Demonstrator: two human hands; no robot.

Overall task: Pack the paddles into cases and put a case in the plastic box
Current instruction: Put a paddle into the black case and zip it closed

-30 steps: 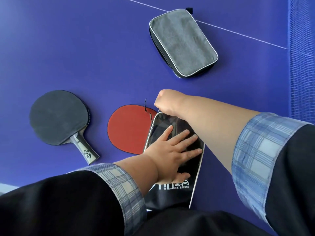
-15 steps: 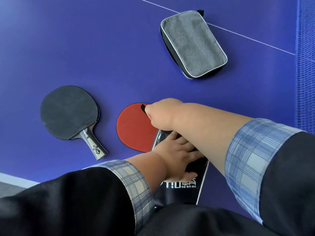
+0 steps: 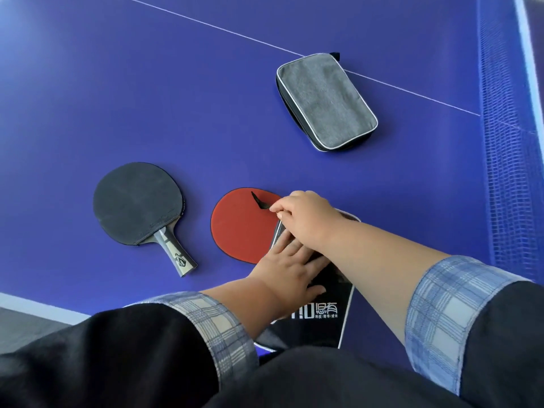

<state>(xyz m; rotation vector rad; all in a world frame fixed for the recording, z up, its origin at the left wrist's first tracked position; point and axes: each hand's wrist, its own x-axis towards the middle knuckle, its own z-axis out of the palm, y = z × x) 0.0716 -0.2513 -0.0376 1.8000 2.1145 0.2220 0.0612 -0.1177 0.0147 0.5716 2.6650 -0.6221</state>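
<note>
My right hand [image 3: 306, 214] pinches the black zipper pull [image 3: 260, 201], and it has carried the pull from the black case's [image 3: 319, 316] top corner leftward over the red paddle [image 3: 241, 225] since a second ago. My left hand [image 3: 290, 275] still lies flat on the case, fingers [image 3: 306, 260] spread, right forearm crossing above it. White print near my left wrist reads "T!O" plus Chinese characters. The black paddle [image 3: 137, 201] lies at nine o'clock on the blue table [image 3: 147, 98], its handle logo unreadable; the grey case [image 3: 326, 101] rests at twelve o'clock on the white line [image 3: 206, 23].
</note>
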